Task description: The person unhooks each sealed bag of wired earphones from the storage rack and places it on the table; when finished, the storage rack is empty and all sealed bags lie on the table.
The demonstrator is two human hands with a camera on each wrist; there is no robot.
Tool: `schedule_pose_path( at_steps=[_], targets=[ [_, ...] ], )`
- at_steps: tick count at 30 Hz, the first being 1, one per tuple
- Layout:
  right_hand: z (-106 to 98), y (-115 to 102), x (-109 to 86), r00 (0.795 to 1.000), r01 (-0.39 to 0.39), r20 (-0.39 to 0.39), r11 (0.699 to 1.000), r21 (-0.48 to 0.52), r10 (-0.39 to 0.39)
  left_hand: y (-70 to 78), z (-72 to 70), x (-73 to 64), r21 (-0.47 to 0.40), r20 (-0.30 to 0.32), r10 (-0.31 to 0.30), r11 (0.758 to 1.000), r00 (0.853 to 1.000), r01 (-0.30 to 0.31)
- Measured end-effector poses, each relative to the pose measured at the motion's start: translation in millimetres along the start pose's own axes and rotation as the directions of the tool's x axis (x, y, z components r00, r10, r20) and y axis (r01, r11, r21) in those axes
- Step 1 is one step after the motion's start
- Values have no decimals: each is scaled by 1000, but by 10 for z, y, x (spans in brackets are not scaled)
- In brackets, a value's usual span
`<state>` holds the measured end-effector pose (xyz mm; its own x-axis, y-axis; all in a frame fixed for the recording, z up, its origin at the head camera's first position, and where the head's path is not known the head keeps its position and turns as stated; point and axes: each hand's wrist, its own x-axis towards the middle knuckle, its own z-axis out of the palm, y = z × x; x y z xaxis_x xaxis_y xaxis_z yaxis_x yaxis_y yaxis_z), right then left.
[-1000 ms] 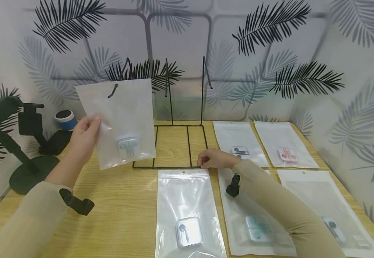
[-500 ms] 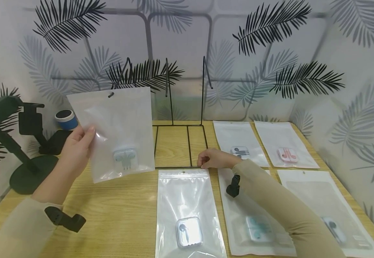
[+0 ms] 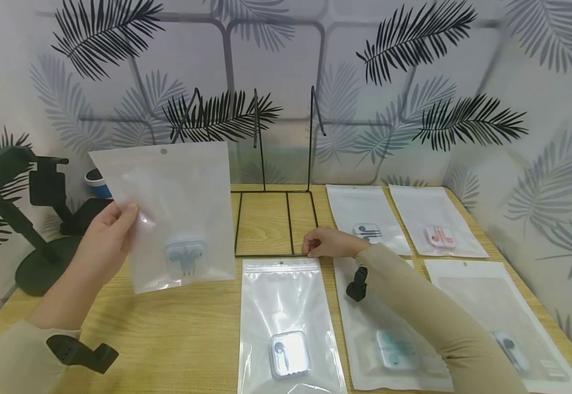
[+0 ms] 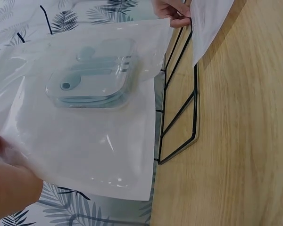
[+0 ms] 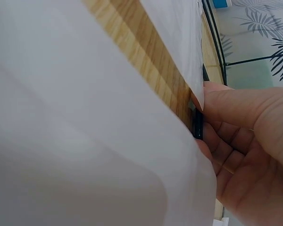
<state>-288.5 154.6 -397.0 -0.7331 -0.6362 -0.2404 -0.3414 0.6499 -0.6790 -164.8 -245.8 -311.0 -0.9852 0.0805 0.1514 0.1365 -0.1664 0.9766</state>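
My left hand (image 3: 105,235) pinches the left edge of a white and clear zip pouch (image 3: 182,197), held up in front of the black wire display rack (image 3: 266,255). Through the pouch shows a clear case with pale blue earphones (image 3: 186,256), also plain in the left wrist view as a boxed earphone set (image 4: 92,80). The hole at the pouch's top has no hook through it. At the rack's front right corner my right hand (image 3: 330,242) grips the base wire (image 5: 198,125) between thumb and fingers, close by the pouches lying there.
Several earphone pouches lie flat on the wooden table, such as a front one (image 3: 286,295) and a far right one (image 3: 435,219). A dark green stand (image 3: 44,262), a black stand (image 3: 49,186) and a blue-and-white round object (image 3: 99,186) stand left. Patterned cloth backs the table.
The pouch has come off the rack's left hook and moved down, left and toward me with my left hand. My right hand has stayed on the rack.
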Motion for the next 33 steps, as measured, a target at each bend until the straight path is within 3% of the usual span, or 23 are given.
schedule_pose_path(
  at_steps=[3,7,13,22,28,33],
  targets=[
    [-1,-1,-3,1000,7,3,1000,2,-7,-21,-48,-57,52,50,-44,998,998,41],
    [4,-2,-10,1000,11,9,1000,7,-11,-125,-92,-134,30,124,-66,998,990,63],
    [7,-9,-7,1000,3,9,1000,3,-3,-293,-171,-255,12,159,-154,988,975,154],
    [-3,-10,-9,1000,1,8,1000,-4,-1,-467,-260,-318,47,121,-325,946,938,322],
    [3,-3,-5,1000,-8,3,1000,-9,8,-537,-254,-326,194,92,-405,903,910,383],
    [2,-10,-6,1000,-5,7,1000,-7,5,-543,-257,-307,309,87,-434,867,897,390]
  ],
)
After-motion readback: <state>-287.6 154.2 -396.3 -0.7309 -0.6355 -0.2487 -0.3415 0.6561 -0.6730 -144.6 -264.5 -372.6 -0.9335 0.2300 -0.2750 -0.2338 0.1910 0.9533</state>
